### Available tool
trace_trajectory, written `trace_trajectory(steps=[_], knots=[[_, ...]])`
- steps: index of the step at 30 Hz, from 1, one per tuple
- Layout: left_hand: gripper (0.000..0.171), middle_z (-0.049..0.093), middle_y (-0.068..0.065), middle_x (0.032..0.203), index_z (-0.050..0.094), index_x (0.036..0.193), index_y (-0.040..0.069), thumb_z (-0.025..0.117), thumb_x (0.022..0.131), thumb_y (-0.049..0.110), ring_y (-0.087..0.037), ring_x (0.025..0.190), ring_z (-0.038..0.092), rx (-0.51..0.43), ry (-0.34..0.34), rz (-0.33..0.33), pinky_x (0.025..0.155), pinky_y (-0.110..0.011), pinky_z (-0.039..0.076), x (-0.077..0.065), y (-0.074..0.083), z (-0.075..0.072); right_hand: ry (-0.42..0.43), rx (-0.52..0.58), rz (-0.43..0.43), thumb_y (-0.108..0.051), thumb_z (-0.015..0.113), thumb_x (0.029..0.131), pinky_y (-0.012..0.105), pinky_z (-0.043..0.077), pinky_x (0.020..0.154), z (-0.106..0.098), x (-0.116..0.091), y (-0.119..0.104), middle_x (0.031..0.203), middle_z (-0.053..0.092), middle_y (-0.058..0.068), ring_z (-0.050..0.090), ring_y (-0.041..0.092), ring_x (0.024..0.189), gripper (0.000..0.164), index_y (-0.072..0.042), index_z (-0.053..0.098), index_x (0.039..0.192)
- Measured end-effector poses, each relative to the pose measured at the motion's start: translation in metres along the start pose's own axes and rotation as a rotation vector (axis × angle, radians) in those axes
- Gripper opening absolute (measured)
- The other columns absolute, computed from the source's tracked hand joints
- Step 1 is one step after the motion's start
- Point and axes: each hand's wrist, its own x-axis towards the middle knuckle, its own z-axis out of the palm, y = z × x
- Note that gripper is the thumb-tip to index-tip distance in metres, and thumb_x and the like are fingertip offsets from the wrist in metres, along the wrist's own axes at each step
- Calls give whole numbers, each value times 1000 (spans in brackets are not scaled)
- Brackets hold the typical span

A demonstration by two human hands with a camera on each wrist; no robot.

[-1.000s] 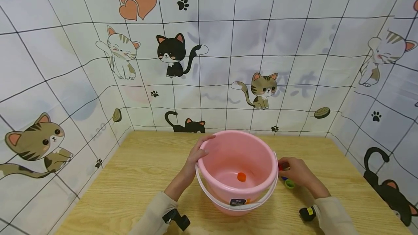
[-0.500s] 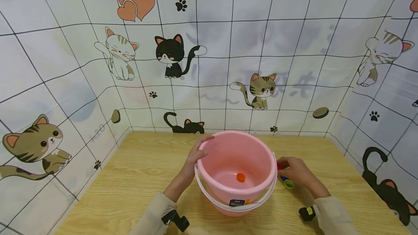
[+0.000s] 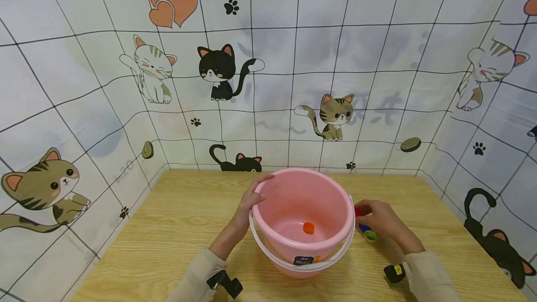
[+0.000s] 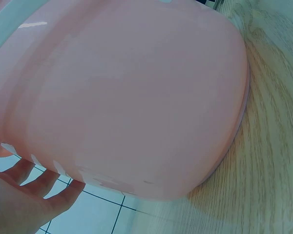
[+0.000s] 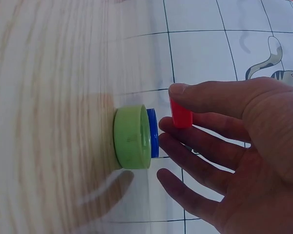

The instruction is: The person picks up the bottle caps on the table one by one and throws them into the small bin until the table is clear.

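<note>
My left hand (image 3: pixel 247 206) grips the left rim of a pink plastic bucket (image 3: pixel 295 195), thumb over the inside and fingers outside. The bucket stands tilted toward me, and an orange cap (image 3: pixel 308 228) lies on its bottom. To the bucket's right, my right hand (image 3: pixel 381 218) pinches a red bottle cap (image 5: pixel 181 114) between thumb and fingers, just above the table. Just below that hand are a green bottle cap (image 5: pixel 132 137) and a blue cap (image 5: pixel 153 132), side by side on the tabletop; the green one partly hides the blue in the right wrist view.
The bucket's white handle (image 3: pixel 302 267) hangs down across its front. The wooden table (image 3: pixel 189 213) is bordered at the back and sides by a cat-patterned tile-print sheet (image 3: pixel 272 59). Small black cameras (image 3: pixel 226 284) sit on both wrists.
My right hand has lifted slightly with the red bottle cap, so more of the blue cap shows. The left hand and the bucket have stayed put.
</note>
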Motion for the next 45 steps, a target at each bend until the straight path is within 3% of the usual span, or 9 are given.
trace_trajectory(steps=[10,19,26,33,38,45], knots=[[59,43,-12,155,46,152,21,44,93,24,-34,125,56,-8,-12,5,97,-39,55,-1,0,-2,5,3,-17,-25,81,87,45,60,82,-4,-1,-3,103,77,7,72,25,96,34,-4,74,114],[56,45,-8,154,47,150,25,44,94,25,-34,127,54,-10,-9,7,99,-44,53,-3,1,-2,18,9,-31,-20,80,88,53,58,87,-8,-1,-7,103,76,9,72,29,97,30,-3,74,112],[57,44,-9,154,45,152,24,44,94,25,-36,128,54,-12,-21,1,97,-40,55,-3,-1,-2,14,10,-1,-21,79,89,49,60,86,-10,-3,-7,107,76,10,71,29,100,33,-3,73,116],[58,44,-8,155,46,151,25,44,94,26,-32,128,54,-4,-14,0,97,-37,54,-2,-1,-3,36,5,-55,-20,79,90,43,61,80,-19,-4,-10,106,76,12,72,30,98,35,0,72,116],[58,44,-10,155,45,152,24,44,94,26,-34,127,55,-10,-17,5,97,-39,55,-2,-1,-3,40,7,-60,-20,79,89,36,59,76,-21,-5,-13,106,76,12,72,29,97,36,2,72,117],[59,41,-10,157,44,154,23,44,94,25,-37,127,55,-18,-24,5,97,-42,55,-1,-1,-2,42,5,-45,-19,78,90,36,61,74,-24,-7,-16,107,76,14,72,30,97,38,3,70,119]])
